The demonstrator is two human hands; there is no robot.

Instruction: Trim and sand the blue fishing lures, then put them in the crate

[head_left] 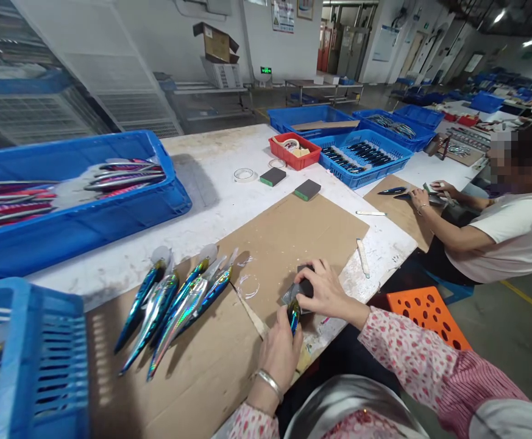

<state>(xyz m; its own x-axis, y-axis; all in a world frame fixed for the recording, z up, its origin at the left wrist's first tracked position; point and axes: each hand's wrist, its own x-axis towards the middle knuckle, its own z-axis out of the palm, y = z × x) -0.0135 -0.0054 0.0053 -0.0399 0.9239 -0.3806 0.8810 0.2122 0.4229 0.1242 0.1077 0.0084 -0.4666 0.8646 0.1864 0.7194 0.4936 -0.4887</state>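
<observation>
Gripping lure [294, 314] with left hand [280, 352], right hand [323, 291] pressing dark block [306, 286] onto it, over cardboard [266, 256] at table [211, 177] edge. Finished lures [174, 305] lying left.

Most of the shiny lure [294, 315] is buried between the hands, so only a sliver shows. The dark block [305, 288] under the right hand [323, 291] is half covered too. The near blue crate [41, 360] runs off the frame (contents mostly out of view).

lure [293, 314] — glossy, iridescent foil | sheet [288, 235] — matt brown cardboard | crate [124, 210] — smooth blue plastic
</observation>
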